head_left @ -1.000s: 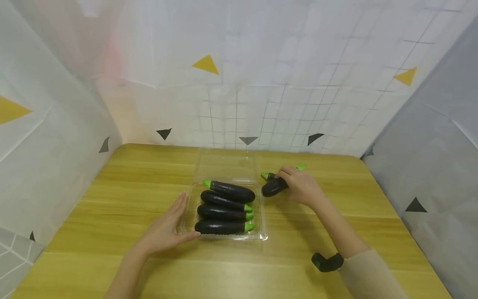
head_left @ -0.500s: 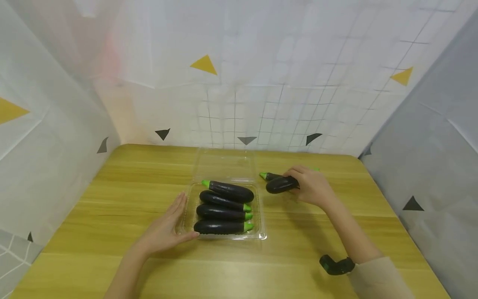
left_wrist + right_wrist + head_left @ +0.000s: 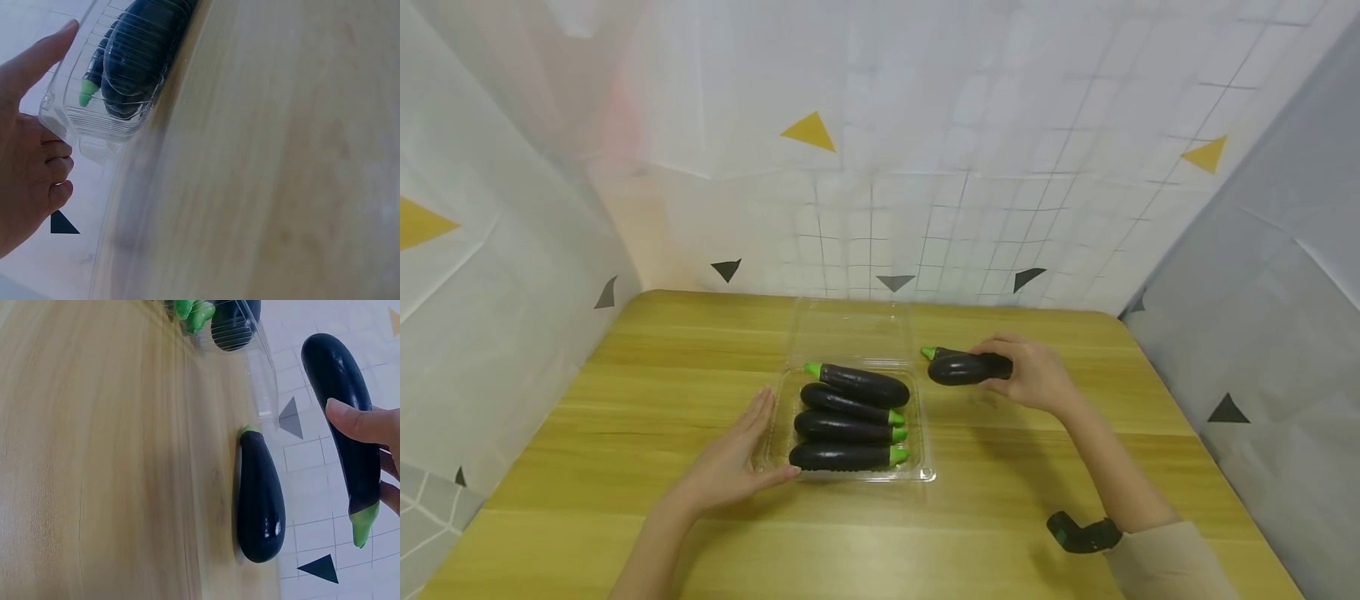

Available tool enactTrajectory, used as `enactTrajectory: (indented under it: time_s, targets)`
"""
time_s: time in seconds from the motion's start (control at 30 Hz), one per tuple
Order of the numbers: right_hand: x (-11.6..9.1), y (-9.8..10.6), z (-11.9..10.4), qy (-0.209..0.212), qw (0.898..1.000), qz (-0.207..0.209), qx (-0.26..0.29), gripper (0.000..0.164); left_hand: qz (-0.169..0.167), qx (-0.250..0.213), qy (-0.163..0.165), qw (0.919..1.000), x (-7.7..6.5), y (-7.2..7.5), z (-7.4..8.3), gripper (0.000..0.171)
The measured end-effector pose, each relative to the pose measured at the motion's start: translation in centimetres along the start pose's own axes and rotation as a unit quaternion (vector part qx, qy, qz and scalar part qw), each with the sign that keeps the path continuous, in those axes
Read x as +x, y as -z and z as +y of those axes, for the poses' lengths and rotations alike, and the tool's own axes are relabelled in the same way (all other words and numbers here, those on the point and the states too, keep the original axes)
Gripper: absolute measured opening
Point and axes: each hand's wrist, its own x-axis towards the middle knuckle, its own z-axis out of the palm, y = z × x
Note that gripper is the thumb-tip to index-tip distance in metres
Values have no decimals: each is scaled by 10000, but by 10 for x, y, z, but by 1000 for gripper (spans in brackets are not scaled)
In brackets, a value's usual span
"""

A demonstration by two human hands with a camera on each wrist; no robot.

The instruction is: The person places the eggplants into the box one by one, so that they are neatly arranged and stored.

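My right hand (image 3: 1033, 372) grips a dark eggplant (image 3: 958, 369) between thumb and fingers, raised off the table. In the right wrist view that eggplant (image 3: 347, 425) has its green stem pointing down. Another eggplant (image 3: 259, 494) lies on the table below it, partly hidden in the head view. To the left, a clear plastic clamshell box (image 3: 928, 433) stands with its lid (image 3: 853, 329) laid back; several eggplants (image 3: 842, 427) lie in its tray side by side. My left hand (image 3: 737, 454) rests against the box's left side, fingers extended, thumb at the front corner.
The wooden table (image 3: 850, 542) is enclosed by pale patterned sheets (image 3: 880, 167) at the back and both sides. A black device (image 3: 1082, 533) sits at my right wrist, by the sleeve (image 3: 1172, 558).
My right hand has shifted right and turned, swinging the gripped eggplant from slanted to nearly level. Its green stem is now hidden in the head view. My left hand and the box stay put.
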Motion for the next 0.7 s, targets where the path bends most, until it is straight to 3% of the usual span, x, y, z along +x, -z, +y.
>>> enactTrajectory:
  time_s: [0.7]
  targets:
    - [18,0,-32,367,9979,288,450,50,-66,-24,-23,10000,0,3,-1,113]
